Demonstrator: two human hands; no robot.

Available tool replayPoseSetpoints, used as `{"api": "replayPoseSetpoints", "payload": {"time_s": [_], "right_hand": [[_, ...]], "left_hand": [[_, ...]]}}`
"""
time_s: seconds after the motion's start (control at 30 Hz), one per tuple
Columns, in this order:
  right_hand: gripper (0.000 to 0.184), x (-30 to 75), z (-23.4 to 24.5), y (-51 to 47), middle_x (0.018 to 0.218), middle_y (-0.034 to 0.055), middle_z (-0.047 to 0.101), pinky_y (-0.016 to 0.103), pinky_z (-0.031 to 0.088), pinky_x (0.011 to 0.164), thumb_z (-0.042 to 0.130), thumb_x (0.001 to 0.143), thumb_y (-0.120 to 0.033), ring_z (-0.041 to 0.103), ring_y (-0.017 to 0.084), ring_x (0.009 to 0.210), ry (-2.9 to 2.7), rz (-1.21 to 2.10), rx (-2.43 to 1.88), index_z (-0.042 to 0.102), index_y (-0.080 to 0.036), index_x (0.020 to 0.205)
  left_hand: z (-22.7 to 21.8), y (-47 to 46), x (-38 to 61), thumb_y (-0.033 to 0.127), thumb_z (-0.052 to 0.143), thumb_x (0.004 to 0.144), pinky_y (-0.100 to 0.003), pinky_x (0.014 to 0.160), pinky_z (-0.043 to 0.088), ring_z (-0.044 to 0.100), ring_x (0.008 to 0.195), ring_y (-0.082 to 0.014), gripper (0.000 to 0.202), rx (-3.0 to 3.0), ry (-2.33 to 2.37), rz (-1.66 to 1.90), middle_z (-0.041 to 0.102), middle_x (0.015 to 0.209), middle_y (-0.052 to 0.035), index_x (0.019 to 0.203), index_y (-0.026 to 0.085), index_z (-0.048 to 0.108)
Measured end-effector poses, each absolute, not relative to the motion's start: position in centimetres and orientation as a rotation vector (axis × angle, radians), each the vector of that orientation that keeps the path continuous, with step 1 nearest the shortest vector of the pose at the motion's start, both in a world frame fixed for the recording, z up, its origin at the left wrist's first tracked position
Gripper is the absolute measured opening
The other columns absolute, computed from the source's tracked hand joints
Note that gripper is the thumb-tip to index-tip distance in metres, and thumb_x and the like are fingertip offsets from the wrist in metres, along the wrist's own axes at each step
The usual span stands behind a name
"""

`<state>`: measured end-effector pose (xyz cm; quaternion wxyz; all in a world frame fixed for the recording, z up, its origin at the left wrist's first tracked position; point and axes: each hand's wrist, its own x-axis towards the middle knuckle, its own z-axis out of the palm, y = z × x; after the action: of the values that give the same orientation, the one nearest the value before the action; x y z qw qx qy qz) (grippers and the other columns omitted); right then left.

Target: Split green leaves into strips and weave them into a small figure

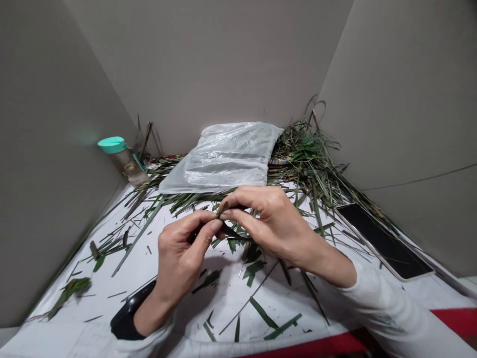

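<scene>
My left hand and my right hand meet over the middle of the white tabletop. Between their thumbs and index fingers they pinch a narrow dark green leaf strip, which looks bent or folded at the fingertips. Both hands are closed on it, and my fingers cover much of the strip. Below my hands lie several cut green leaf pieces. Part of a small metal thing shows beneath my right hand, too hidden to name.
A clear bottle with a turquoise lid leans at the back left. A white plastic bag lies at the back, beside a heap of leaves. A phone rests on the right. Grey walls enclose three sides.
</scene>
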<state>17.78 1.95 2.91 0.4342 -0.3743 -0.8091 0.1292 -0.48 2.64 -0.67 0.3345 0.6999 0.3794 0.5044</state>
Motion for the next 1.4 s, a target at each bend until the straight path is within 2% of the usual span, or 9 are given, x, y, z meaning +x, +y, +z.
{"api": "replayPoseSetpoints", "payload": {"time_s": [0.17, 0.4, 0.6, 0.73, 1.0, 1.1, 1.2, 1.3, 1.4], "right_hand": [[0.017, 17.9, 2.8, 2.4, 0.089, 0.0111, 0.070, 0.030, 0.048, 0.074, 0.049, 0.098, -0.012, 0.061, 0.018, 0.082, -2.170, -0.091, -0.820, 0.066, -0.008, 0.100], [0.031, 17.4, 2.2, 2.5, 0.076, 0.0074, 0.067, 0.033, 0.038, 0.065, 0.039, 0.101, -0.011, 0.052, 0.018, 0.070, -2.174, -0.611, -0.800, 0.067, -0.012, 0.089], [0.033, 17.6, 2.4, 2.6, 0.074, 0.0061, 0.068, 0.033, 0.034, 0.061, 0.039, 0.100, -0.008, 0.051, 0.018, 0.066, -2.151, -0.760, -0.798, 0.068, -0.012, 0.084], [0.032, 18.6, 3.4, 2.5, 0.080, 0.0092, 0.072, 0.033, 0.038, 0.063, 0.038, 0.100, -0.008, 0.056, 0.018, 0.070, -2.131, -0.723, -0.830, 0.069, -0.009, 0.091], [0.027, 21.4, 4.5, 3.0, 0.092, 0.0124, 0.073, 0.033, 0.046, 0.071, 0.044, 0.095, -0.001, 0.060, 0.019, 0.077, -1.991, -0.576, -0.868, 0.066, -0.007, 0.109], [0.030, 21.4, 4.6, 2.8, 0.090, 0.0109, 0.071, 0.031, 0.047, 0.072, 0.042, 0.094, 0.001, 0.061, 0.018, 0.080, -1.971, -0.364, -0.856, 0.066, -0.007, 0.112], [0.027, 21.2, 5.1, 2.2, 0.083, 0.0042, 0.068, 0.026, 0.046, 0.071, 0.044, 0.098, -0.006, 0.061, 0.014, 0.075, -1.942, -0.079, -0.892, 0.066, -0.012, 0.111], [0.023, 20.9, 5.9, 1.6, 0.075, -0.0015, 0.066, 0.022, 0.044, 0.067, 0.045, 0.101, -0.015, 0.060, 0.010, 0.069, -1.894, 0.268, -0.921, 0.068, -0.017, 0.103], [0.025, 20.7, 6.5, 1.1, 0.072, -0.0029, 0.067, 0.022, 0.043, 0.068, 0.047, 0.102, -0.020, 0.061, 0.010, 0.069, -1.841, 0.573, -0.934, 0.068, -0.019, 0.089]], "left_hand": [[-0.6, 2.9, -1.0, 0.029, 0.068, 0.088, -0.024, 0.048, 0.034, 0.047, 0.051, -0.0100, 0.013, 1.580, 1.010, 1.330, 0.064, 0.063, 0.0016, 0.078, 0.020, 0.073], [0.1, 3.5, -0.8, 0.031, 0.074, 0.080, -0.022, 0.042, 0.025, 0.039, 0.044, -0.0077, 0.017, 1.304, 0.900, 1.203, 0.064, 0.054, -0.0006, 0.071, 0.017, 0.071], [1.3, 3.7, -0.2, 0.029, 0.076, 0.077, -0.021, 0.042, 0.021, 0.036, 0.043, -0.0058, 0.018, 1.254, 0.865, 1.150, 0.063, 0.051, -0.0009, 0.065, 0.016, 0.070], [2.8, 4.0, -0.4, 0.029, 0.076, 0.078, -0.021, 0.042, 0.026, 0.042, 0.045, -0.0072, 0.016, 1.361, 0.855, 1.155, 0.065, 0.053, -0.0010, 0.068, 0.017, 0.073], [5.6, 5.5, -1.0, 0.025, 0.077, 0.075, -0.019, 0.041, 0.025, 0.040, 0.043, -0.0055, 0.014, 1.400, 0.820, 1.284, 0.063, 0.051, -0.0010, 0.064, 0.017, 0.074], [6.5, 5.9, -0.8, 0.025, 0.078, 0.072, -0.017, 0.040, 0.026, 0.039, 0.042, -0.0044, 0.012, 1.374, 0.782, 1.350, 0.063, 0.051, -0.0008, 0.065, 0.017, 0.074], [7.0, 6.2, -0.3, 0.026, 0.079, 0.071, -0.016, 0.040, 0.026, 0.038, 0.041, -0.0034, 0.011, 1.359, 0.733, 1.379, 0.064, 0.052, -0.0004, 0.066, 0.017, 0.075], [7.0, 6.4, 0.2, 0.027, 0.080, 0.071, -0.015, 0.040, 0.026, 0.039, 0.041, -0.0031, 0.012, 1.367, 0.699, 1.379, 0.064, 0.053, -0.0003, 0.066, 0.017, 0.075], [6.7, 6.3, 0.7, 0.030, 0.079, 0.073, -0.015, 0.040, 0.026, 0.039, 0.042, -0.0034, 0.014, 1.394, 0.701, 1.350, 0.064, 0.054, -0.0002, 0.067, 0.018, 0.075]]}}
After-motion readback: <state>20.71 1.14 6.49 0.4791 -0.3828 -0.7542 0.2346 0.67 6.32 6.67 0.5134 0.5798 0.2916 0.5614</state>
